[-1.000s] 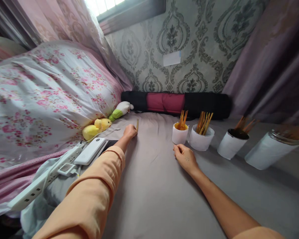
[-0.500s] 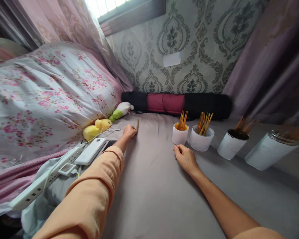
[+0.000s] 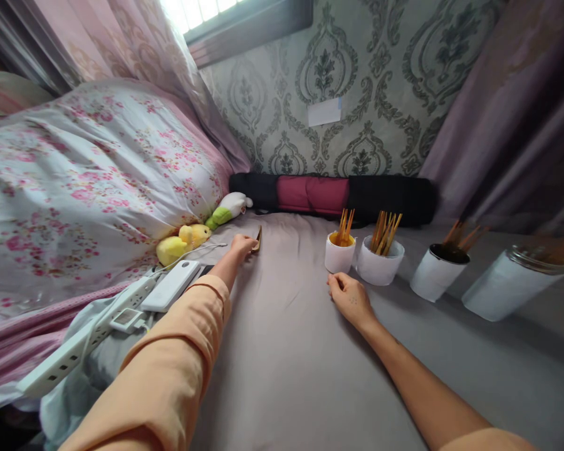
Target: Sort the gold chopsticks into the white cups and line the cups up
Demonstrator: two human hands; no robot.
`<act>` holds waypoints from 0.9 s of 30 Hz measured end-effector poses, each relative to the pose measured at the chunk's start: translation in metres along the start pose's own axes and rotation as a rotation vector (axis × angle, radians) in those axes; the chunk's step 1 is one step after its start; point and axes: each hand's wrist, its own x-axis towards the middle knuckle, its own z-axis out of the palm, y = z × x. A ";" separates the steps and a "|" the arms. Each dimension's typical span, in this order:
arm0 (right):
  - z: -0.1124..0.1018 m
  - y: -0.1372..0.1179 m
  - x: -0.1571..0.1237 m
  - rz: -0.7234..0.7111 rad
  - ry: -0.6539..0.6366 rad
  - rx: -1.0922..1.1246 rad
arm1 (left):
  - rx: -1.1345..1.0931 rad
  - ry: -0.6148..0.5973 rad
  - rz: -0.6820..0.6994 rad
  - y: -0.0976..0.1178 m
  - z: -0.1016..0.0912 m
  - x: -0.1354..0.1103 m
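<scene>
My left hand (image 3: 243,245) reaches far forward over the grey sheet, its fingers pinched on a small, thin brown object (image 3: 258,240). The object stands on edge at the fingertips; what kind it is I cannot make out. Resting on the sheet, my right hand (image 3: 351,299) is loosely curled, with nothing visible in it. Its fingertips lie just in front of a small white-wrapped cup (image 3: 340,257) with a yellow inside, which holds several thin wooden sticks (image 3: 344,227). Beside that stands a wider white cup (image 3: 380,268) with more sticks.
Farther right are a white-wrapped can (image 3: 438,275) and a larger white-wrapped jar (image 3: 510,288), both with sticks. A black and red roll (image 3: 313,195) lies along the wall. On the left are plush toys (image 3: 172,249), a white power bank (image 3: 176,285) and a power strip (image 3: 70,351).
My left hand has drawn back slightly to the left, and the brown object has tilted so more of its face shows. My right hand and the cups have stayed put.
</scene>
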 end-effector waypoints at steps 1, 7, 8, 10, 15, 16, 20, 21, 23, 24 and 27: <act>0.000 0.000 0.000 0.001 0.001 0.000 | -0.049 -0.026 -0.028 0.001 0.000 -0.001; 0.001 0.001 0.000 0.007 0.000 0.015 | -0.324 -0.112 -0.133 0.010 0.002 -0.009; 0.001 0.001 0.000 0.009 0.000 0.015 | -0.368 -0.120 -0.143 0.011 0.002 -0.010; 0.001 0.000 0.000 0.010 -0.001 0.013 | -0.451 -0.133 -0.162 0.013 0.004 -0.012; 0.000 -0.001 0.000 0.009 -0.007 0.011 | -0.634 -0.143 -0.204 0.017 0.011 -0.015; -0.001 -0.001 0.000 0.009 -0.008 0.011 | -0.666 -0.144 -0.211 0.017 0.012 -0.016; -0.001 -0.001 0.000 0.010 -0.007 0.004 | -0.774 -0.156 -0.234 0.018 0.016 -0.020; -0.001 -0.001 0.000 0.009 -0.005 0.003 | -0.797 -0.162 -0.237 0.018 0.017 -0.021; 0.000 -0.001 0.000 0.008 -0.001 0.004 | -0.840 -0.175 -0.239 0.018 0.019 -0.023; 0.000 -0.001 0.000 0.008 -0.001 0.006 | -0.860 -0.182 -0.239 0.017 0.020 -0.024; 0.000 -0.001 0.000 0.010 -0.003 0.012 | -0.913 -0.198 -0.240 0.016 0.023 -0.026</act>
